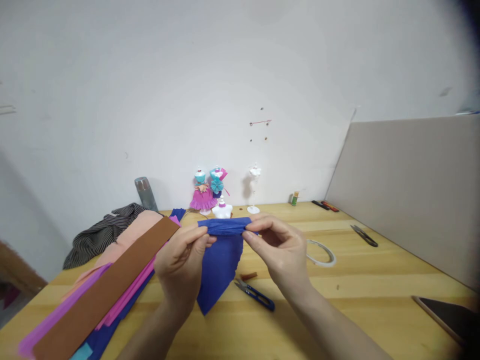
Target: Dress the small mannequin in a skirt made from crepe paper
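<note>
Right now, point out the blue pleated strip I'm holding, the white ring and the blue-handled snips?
Blue pleated strip (227, 227), head view: middle of its folds.
White ring (332, 257), head view: right side of its band.
Blue-handled snips (251, 291), head view: handle, near blades.

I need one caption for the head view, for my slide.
The left hand and right hand pinch folded blue material above a wooden table.
</note>
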### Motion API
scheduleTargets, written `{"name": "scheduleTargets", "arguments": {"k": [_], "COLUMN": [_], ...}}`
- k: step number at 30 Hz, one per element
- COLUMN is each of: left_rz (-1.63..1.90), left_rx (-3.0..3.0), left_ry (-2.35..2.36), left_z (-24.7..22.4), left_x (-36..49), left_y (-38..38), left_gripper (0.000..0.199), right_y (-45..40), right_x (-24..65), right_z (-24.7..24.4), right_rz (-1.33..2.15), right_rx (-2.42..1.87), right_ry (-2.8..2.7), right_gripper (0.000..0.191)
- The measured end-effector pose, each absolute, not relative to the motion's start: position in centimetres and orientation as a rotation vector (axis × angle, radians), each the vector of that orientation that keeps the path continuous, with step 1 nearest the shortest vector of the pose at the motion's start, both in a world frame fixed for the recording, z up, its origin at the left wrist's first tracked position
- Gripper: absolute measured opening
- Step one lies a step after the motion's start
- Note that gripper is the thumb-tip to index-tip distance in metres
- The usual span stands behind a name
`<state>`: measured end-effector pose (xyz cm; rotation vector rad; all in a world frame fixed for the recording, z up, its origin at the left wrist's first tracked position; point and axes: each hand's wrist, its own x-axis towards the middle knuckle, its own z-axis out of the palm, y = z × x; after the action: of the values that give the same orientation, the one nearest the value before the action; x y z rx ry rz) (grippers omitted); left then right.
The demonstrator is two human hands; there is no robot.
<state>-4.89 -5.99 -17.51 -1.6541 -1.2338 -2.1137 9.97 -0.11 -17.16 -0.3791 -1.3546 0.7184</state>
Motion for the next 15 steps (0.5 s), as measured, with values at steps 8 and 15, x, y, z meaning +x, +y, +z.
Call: {"name": "scheduleTargets", "arguments": {"k": [8, 15], "left_rz": [-2.087, -2.098], "left_rx": [-1.552, -1.559], "left_ry": [-1.188, -1.174], "left_z": [-17.78, -17.92], "left_x": [-4.82, -4.85], "left_y": [-6.29, -6.25], "left_gripper": [0.016, 0.015], "right_y": [-0.43, -0.57], "right_x": [9.73, 9.80], "right_z": [-17.38, -17.23], "right_rz": [0.769, 0.745], "right_rx": [-0.339, -0.333], "right_ry": [-1.384, -1.386], "right_gripper": [0.008, 0.009]}}
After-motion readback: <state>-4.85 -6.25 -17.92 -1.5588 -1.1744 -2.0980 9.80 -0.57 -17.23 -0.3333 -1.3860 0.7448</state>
